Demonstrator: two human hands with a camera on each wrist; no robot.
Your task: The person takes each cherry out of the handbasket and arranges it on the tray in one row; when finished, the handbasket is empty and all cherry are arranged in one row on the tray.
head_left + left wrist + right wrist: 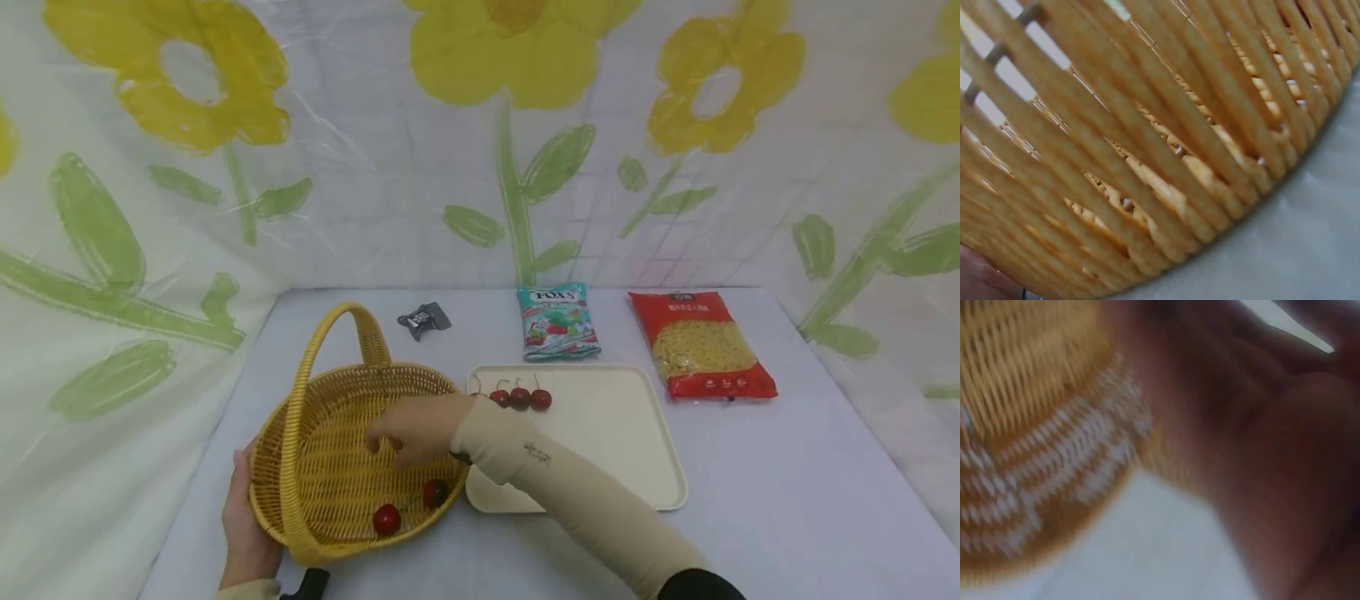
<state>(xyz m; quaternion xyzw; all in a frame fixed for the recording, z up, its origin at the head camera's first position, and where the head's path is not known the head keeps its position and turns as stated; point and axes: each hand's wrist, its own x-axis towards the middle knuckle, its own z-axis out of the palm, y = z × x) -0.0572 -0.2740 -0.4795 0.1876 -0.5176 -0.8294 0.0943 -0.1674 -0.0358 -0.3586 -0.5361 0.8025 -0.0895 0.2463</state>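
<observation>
My left hand holds the yellow wicker basket at its left side; part of that hand shows at the lower left corner of the left wrist view, against the woven wall. Over the basket's inside reaches my right hand, fingers bent loosely downward with nothing seen in them. It appears blurred beside the weave in the right wrist view. Two dark red cherries, a front one and another near the right rim, lie in the basket. Several more cherries with stems line the tray's upper left, partly behind my forearm.
The cream tray lies right of the basket, under my right sleeve. Behind it are a teal FOX'S candy bag and a red pasta bag. A small black wrapped item lies behind the basket. A flower-printed curtain borders the table.
</observation>
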